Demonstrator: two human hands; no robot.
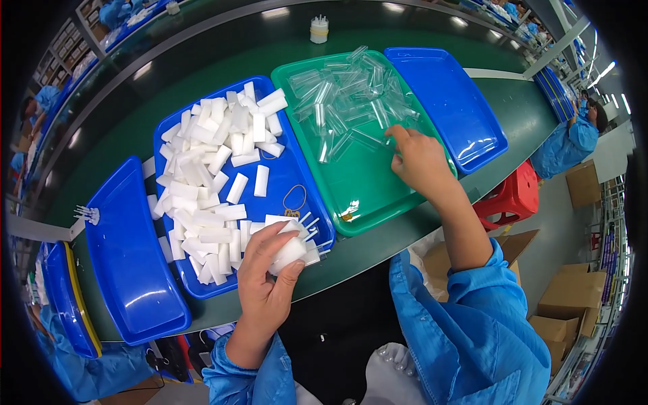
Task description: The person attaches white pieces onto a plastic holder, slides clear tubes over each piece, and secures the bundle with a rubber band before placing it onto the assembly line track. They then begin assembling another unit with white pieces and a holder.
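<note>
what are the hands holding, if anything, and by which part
The left hand holds a white bundle by its sides. The right hand is at the clear tubes; whether it holds one cannot be told.

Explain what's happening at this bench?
A person in blue sleeves works bare-handed at a green bench. The left hand holds a white bundle with thin stems poking out, over the near right corner of a blue tray heaped with loose white pieces. The right hand is over the green tray beside it, fingertips at the clear tubes; whether it grips one is unclear.
</note>
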